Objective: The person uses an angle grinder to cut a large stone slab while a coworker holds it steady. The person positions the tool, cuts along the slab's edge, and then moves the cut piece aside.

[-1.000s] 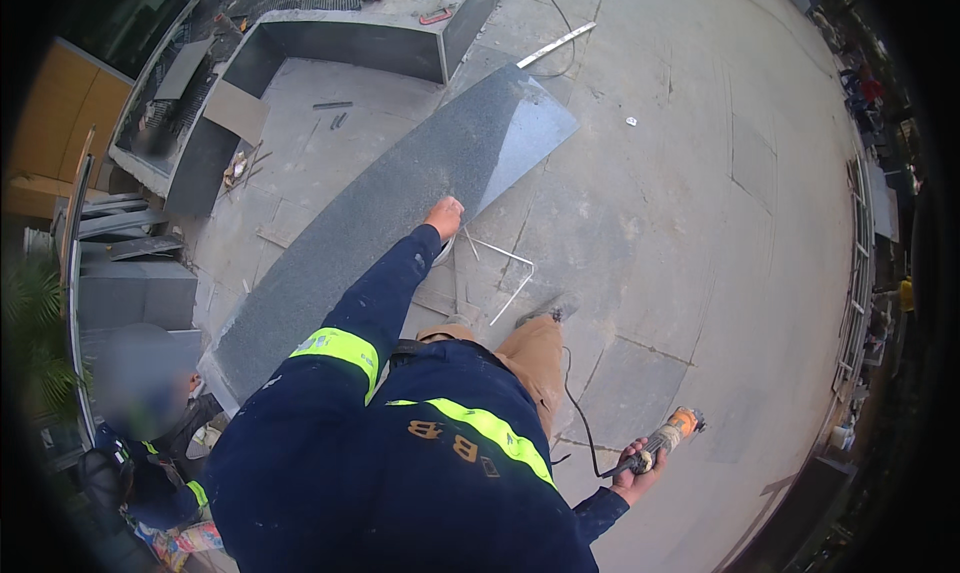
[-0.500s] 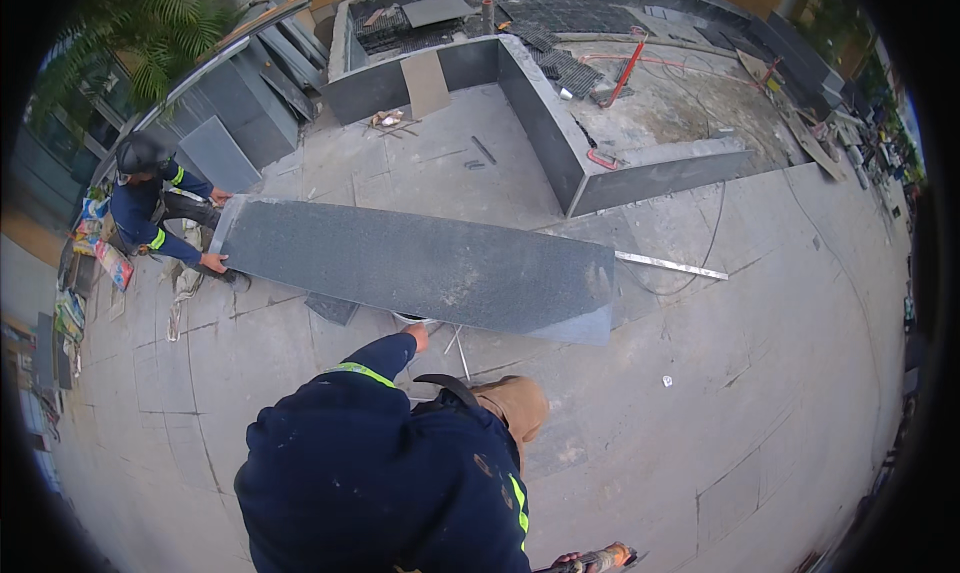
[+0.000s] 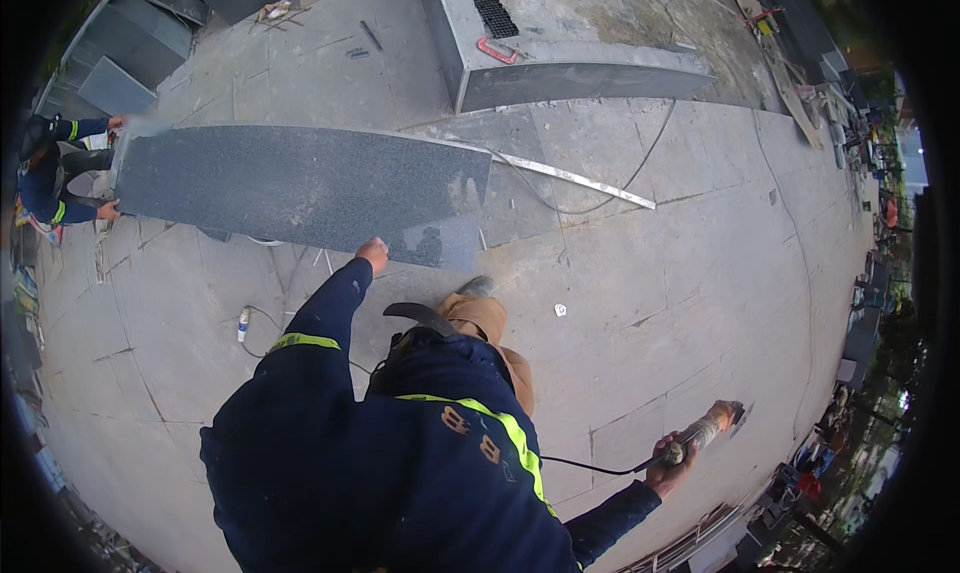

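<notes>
A long dark grey stone slab (image 3: 290, 183) lies raised across the left and middle of the view, its near right corner paler. My left hand (image 3: 373, 254) is closed on its near edge, close to the right end. Out to the lower right, my right hand (image 3: 670, 463) grips an angle grinder (image 3: 705, 430) by its body, away from the slab, with the disc end pointing right. A black cord trails from the tool toward my body. At the slab's left end, a co-worker (image 3: 50, 168) crouches with both hands on it.
A long metal bar (image 3: 580, 178) sticks out beyond the slab. Farther off stands a low stone-clad wall (image 3: 590, 83) with a red clamp (image 3: 497, 51) on top. Stone panels (image 3: 120, 86) lean at the far left. A cable plug (image 3: 243, 323) lies on the paving, left of me.
My view has shifted right and nearer. My left hand has moved along the slab's edge toward its right end. My right hand and the grinder have come fully into view, reaching out to the right.
</notes>
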A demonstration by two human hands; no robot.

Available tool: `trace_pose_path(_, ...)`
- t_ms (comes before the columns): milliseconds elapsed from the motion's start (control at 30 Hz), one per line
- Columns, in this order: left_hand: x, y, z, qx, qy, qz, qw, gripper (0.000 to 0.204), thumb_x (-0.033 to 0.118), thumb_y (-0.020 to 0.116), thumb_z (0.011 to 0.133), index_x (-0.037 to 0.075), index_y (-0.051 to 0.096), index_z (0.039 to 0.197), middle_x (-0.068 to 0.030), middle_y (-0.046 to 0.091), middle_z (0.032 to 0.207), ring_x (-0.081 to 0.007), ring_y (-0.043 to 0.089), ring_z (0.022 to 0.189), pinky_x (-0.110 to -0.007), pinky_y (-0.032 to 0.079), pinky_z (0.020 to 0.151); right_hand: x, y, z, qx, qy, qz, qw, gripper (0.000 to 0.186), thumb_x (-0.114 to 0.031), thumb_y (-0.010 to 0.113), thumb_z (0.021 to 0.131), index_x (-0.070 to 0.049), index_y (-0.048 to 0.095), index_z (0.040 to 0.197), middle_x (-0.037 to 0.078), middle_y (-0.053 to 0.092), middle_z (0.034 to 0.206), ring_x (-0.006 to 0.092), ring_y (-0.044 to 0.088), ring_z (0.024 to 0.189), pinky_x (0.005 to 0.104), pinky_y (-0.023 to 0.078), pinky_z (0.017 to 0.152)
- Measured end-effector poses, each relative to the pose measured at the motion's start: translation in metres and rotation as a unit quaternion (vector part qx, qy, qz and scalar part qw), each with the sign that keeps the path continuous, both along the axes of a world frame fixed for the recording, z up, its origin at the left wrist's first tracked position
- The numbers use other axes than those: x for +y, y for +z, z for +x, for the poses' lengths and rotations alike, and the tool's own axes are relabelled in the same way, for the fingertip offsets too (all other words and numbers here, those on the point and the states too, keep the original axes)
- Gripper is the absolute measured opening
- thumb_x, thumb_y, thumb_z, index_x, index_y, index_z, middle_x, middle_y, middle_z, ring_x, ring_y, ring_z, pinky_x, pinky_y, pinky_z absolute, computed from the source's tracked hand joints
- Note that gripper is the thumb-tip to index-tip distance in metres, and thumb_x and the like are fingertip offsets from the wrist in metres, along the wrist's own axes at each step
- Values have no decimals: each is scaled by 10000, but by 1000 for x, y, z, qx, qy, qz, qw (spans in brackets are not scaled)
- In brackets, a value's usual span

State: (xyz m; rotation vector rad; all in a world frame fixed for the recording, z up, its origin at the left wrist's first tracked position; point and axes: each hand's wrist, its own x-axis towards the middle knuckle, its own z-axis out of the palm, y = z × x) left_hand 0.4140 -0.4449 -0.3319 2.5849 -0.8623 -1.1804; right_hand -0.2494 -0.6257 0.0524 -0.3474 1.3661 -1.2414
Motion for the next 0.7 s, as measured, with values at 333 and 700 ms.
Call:
trace_pose_path(333,-227,131,-105,210,253,-243,912,147,148,522,985,36,568,1067,-79,696,964,-129,596,729,-287,495,663,-421,8,64,212,390,25,896,374,-242,710,834,-19,528,1071,109,614,881,214,597,656,348,506,563)
trace_pose_path(700,-250,37,-173,189,517,-88,830,166,93,491,966,14,621,1032,-50,597,820,-96,570,646,-286,488,580,-649,-343,299,221,697,179,658,332,-83,678,735,5,519,1013,75,544,750,180,547,498,333,483,437)
